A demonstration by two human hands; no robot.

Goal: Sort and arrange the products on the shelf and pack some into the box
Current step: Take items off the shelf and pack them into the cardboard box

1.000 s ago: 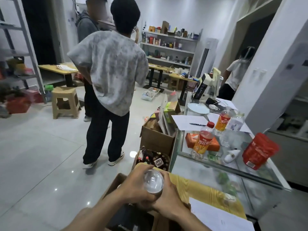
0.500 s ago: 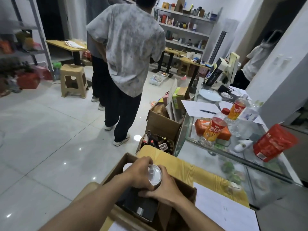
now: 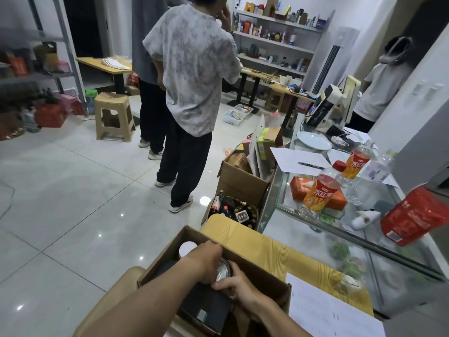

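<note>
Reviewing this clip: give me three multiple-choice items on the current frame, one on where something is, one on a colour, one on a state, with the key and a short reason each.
1. Where is the clear jar that both hands hold?
A. On the glass counter
B. Inside the open cardboard box
C. On the floor tiles

2. What colour is the cap of the nearer iced tea bottle on the glass counter?
A. Red
B. Blue
C. White

3. What state is the cardboard box under the hands in?
A. Taped shut
B. Flattened
C. Open at the top

Key: 1 B, the left hand and right hand have their grip on the jar below the box's rim. 2 A, a red cap tops the orange-labelled bottle. 3 C, the box's inside and a dark package in it show.
</note>
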